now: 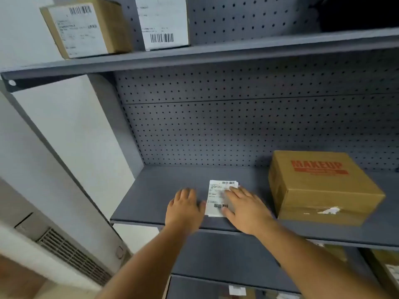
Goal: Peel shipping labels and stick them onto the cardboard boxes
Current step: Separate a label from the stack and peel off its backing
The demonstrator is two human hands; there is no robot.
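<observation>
hands flat on the label stack

the right hand (pixel 244 209) lay palm down with its fingers spread across a small stack of white shipping labels (pixel 218 195), fingertips pressing the glossy paper near its printed barcodes; it pinched nothing. the left hand (pixel 184 207) rested just left of the stack, also flat and spread, its thumb touching the stack's left edge. whether either hand had lifted a label corner could not be told through the motion blur.

the rectangular labels sat on a smooth grey metal shelf (pixel 151 201), close to its front lip. to the right of the right hand, near but apart from it, stood a squat brown cardboard box (pixel 323 190) printed "makeup" in red, with a torn white scrap on its taped front face. behind both hands rose a grey perforated back panel (pixel 237 130) dotted with round holes.

above the hands, on the upper shelf (pixel 194 55), stood 2 labelled boxes (pixel 86 29), each carrying a white barcode sheet.
</observation>
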